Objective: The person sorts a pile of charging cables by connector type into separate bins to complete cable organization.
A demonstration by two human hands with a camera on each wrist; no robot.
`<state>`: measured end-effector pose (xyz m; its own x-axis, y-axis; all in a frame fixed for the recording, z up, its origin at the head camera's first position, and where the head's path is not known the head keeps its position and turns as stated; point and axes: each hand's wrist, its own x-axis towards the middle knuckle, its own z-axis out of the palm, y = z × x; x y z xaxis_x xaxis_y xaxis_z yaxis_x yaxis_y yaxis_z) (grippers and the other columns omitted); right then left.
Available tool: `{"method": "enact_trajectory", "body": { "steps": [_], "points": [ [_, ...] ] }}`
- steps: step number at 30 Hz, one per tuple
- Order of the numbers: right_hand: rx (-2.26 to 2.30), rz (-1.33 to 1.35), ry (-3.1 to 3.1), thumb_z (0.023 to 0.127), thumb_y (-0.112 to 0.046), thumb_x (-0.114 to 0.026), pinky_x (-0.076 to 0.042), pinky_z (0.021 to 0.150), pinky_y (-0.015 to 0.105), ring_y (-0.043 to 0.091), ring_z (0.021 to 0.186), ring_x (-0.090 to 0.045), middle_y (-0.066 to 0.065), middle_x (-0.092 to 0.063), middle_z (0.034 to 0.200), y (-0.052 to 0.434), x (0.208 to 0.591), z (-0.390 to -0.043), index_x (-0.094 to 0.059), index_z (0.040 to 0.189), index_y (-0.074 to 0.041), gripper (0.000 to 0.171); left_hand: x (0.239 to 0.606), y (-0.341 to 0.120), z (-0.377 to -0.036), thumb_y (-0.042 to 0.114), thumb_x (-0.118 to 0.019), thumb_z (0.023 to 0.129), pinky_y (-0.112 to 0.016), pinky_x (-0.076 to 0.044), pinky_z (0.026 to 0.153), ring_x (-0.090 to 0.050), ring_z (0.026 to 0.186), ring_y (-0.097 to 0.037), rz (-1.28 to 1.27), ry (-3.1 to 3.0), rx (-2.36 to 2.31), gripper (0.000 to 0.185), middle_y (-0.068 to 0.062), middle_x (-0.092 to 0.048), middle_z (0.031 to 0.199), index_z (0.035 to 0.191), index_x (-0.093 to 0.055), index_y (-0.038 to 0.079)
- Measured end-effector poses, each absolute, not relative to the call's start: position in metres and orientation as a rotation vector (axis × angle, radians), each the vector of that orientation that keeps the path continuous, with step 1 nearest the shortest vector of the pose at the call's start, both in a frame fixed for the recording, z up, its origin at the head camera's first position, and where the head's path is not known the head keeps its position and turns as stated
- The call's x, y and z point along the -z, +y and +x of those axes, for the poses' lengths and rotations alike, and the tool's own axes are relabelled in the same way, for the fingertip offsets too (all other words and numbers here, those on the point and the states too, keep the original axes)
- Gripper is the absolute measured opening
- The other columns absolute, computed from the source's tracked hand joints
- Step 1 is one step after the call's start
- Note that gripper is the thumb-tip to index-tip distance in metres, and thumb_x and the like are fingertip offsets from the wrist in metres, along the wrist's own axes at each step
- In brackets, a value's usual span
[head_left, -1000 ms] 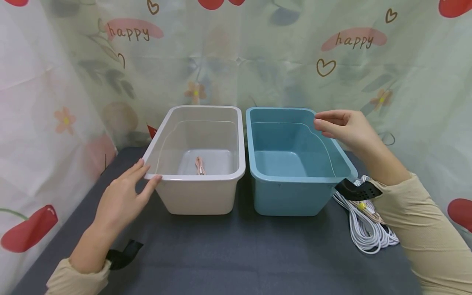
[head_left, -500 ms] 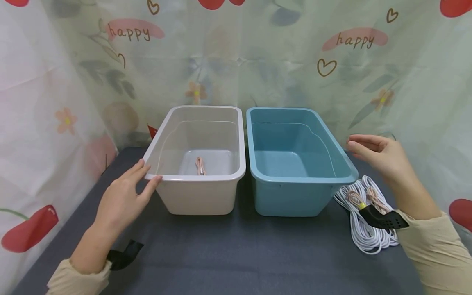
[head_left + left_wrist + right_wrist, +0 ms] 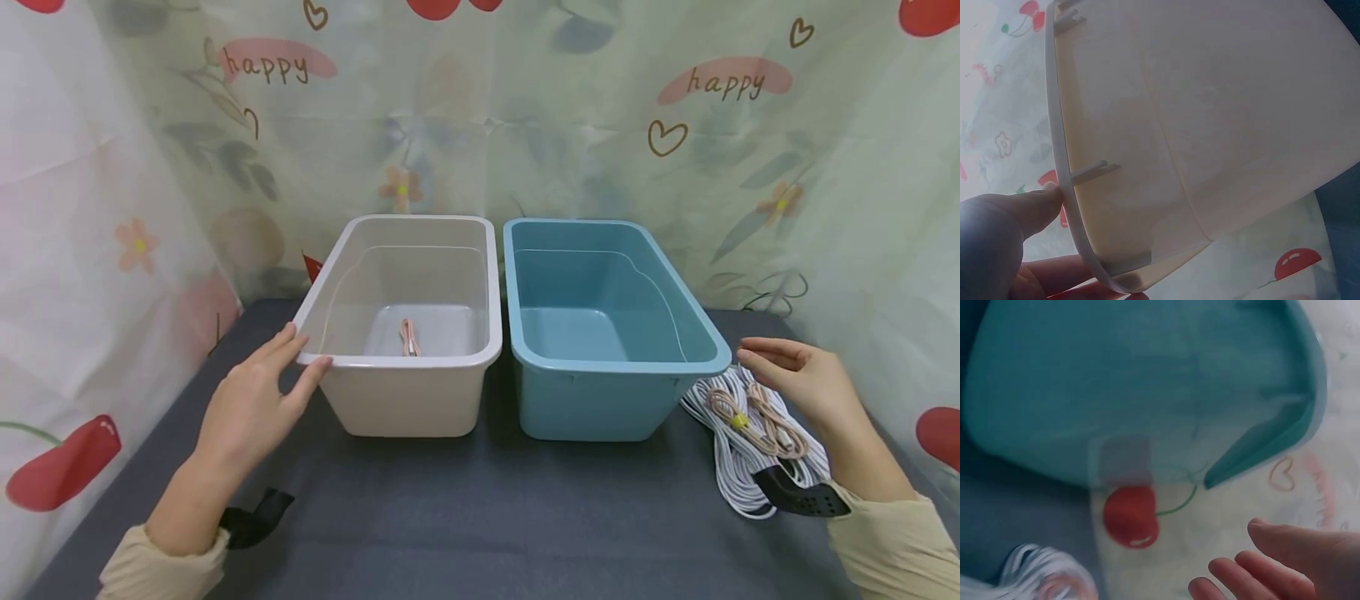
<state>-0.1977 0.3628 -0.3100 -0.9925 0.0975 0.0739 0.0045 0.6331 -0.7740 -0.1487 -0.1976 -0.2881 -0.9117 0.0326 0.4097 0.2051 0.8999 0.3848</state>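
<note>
In the head view, the left hand (image 3: 251,408) rests relaxed fingers and thumb on the near left corner of the beige bin (image 3: 405,400), with a pink cord (image 3: 408,339) lying inside, while the right hand (image 3: 816,387), fingers loosely bent around nothing, hangs near the white cords (image 3: 731,467) and tan cords (image 3: 780,435) beside the blue bin (image 3: 600,404). The left wrist view shows thumb and fingers touching the beige bin; in the right wrist view, thumb and fingers stand apart.

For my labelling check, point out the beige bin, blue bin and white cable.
Beige bin (image 3: 407,402), head view: front wall.
Blue bin (image 3: 592,405), head view: front wall.
White cable (image 3: 735,468), head view: coiled loops.
</note>
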Motion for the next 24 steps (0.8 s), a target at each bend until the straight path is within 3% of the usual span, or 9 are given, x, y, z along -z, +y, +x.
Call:
{"method": "enact_trajectory", "body": {
  "steps": [4, 6, 8, 11, 15, 19, 24],
  "points": [
    [-1.258, -0.183, -2.788, 0.088, -0.043, -0.060, -0.051, 0.063, 0.010, -0.020, 0.076, -0.052, -0.031, -0.060, 0.088, 0.379, 0.334, -0.199, -0.053, 0.129, -0.001, 0.059, 0.288, -0.198, -0.148, 0.041, -0.053, 0.093, -0.065, -0.038, 0.093, -0.045, 0.122, -0.051, -0.175, -2.664, 0.603, 0.058, -0.024, -0.041, 0.142, 0.132, -0.050, -0.002],
    [-1.254, -0.240, -2.805, 0.087, -0.044, -0.062, -0.052, 0.062, 0.013, -0.018, 0.074, -0.052, -0.020, -0.066, 0.093, 0.385, 0.343, -0.199, -0.055, 0.127, -0.003, 0.058, 0.288, -0.198, -0.148, 0.042, -0.052, 0.094, -0.065, -0.038, 0.093, -0.045, 0.122, -0.051, -0.175, -2.666, 0.603, 0.058, -0.024, -0.041, 0.143, 0.132, -0.050, -0.002],
    [-1.201, -0.234, -2.856, 0.088, -0.044, -0.060, -0.054, 0.065, 0.017, -0.016, 0.077, -0.053, -0.001, -0.070, 0.105, 0.389, 0.349, -0.198, -0.054, 0.128, -0.001, 0.060, 0.288, -0.198, -0.148, 0.042, -0.052, 0.094, -0.065, -0.038, 0.093, -0.045, 0.122, -0.051, -0.174, -2.669, 0.602, 0.058, -0.024, -0.041, 0.143, 0.132, -0.050, -0.002],
    [-1.146, -0.224, -2.928, 0.090, -0.046, -0.056, -0.053, 0.074, 0.034, 0.010, 0.095, -0.062, 0.024, -0.059, 0.124, 0.388, 0.352, -0.192, -0.050, 0.130, 0.004, 0.064, 0.288, -0.198, -0.148, 0.042, -0.051, 0.094, -0.065, -0.038, 0.093, -0.044, 0.122, -0.051, -0.171, -2.676, 0.599, 0.059, -0.024, -0.041, 0.143, 0.133, -0.049, -0.002],
    [-1.060, -0.249, -2.986, 0.091, -0.048, -0.054, -0.049, 0.069, 0.041, 0.037, 0.110, -0.050, 0.032, -0.049, 0.131, 0.383, 0.354, -0.184, -0.049, 0.131, 0.005, 0.066, 0.288, -0.197, -0.148, 0.042, -0.052, 0.094, -0.065, -0.038, 0.093, -0.044, 0.123, -0.050, -0.171, -2.681, 0.599, 0.059, -0.024, -0.040, 0.143, 0.133, -0.049, -0.002],
    [-1.048, -0.287, -2.989, 0.089, -0.047, -0.058, -0.049, 0.057, 0.029, 0.009, 0.086, -0.053, 0.029, -0.056, 0.125, 0.381, 0.358, -0.182, -0.052, 0.128, 0.005, 0.066, 0.289, -0.197, -0.148, 0.042, -0.052, 0.094, -0.065, -0.039, 0.092, -0.044, 0.123, -0.050, -0.174, -2.678, 0.600, 0.059, -0.024, -0.040, 0.143, 0.134, -0.049, -0.001],
    [-1.071, -0.272, -3.016, 0.088, -0.046, -0.059, -0.052, 0.059, 0.028, -0.006, 0.073, -0.049, 0.031, -0.058, 0.121, 0.382, 0.360, -0.181, -0.050, 0.127, 0.009, 0.068, 0.289, -0.198, -0.148, 0.042, -0.052, 0.094, -0.065, -0.039, 0.091, -0.045, 0.122, -0.051, -0.177, -2.668, 0.606, 0.059, -0.024, -0.040, 0.143, 0.133, -0.049, -0.002]
  ]
}}
